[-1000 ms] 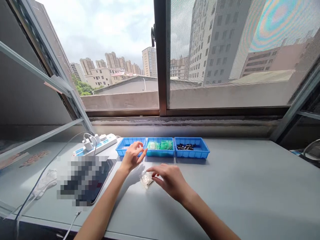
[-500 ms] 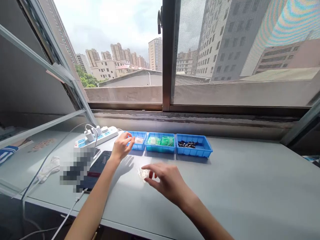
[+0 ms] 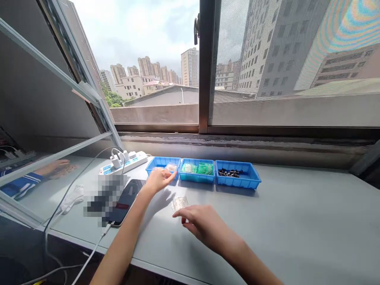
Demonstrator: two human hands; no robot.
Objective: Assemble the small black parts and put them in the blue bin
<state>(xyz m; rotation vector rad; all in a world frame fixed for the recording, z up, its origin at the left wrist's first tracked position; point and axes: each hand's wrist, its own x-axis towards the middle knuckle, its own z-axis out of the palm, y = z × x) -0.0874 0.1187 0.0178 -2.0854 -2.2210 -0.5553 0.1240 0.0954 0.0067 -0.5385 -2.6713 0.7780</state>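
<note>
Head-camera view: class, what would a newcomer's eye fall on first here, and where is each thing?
Probably the three blue rectangular plastic trays, lined up along the back of the pale grey desk below a large brown-framed window. Next come two bare hands: the left hand partly hiding the leftmost tray, the right hand beside a small clear plastic packet on the desk.

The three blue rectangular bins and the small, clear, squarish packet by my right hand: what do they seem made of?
The blue rectangular bins look like moulded plastic with a slight sheen: uniform colour, ribbed walls. The clear packet is probably thin, glossy plastic film, given its bright glints and wrinkled, see-through edges; its pale contents are too small to tell.
</note>
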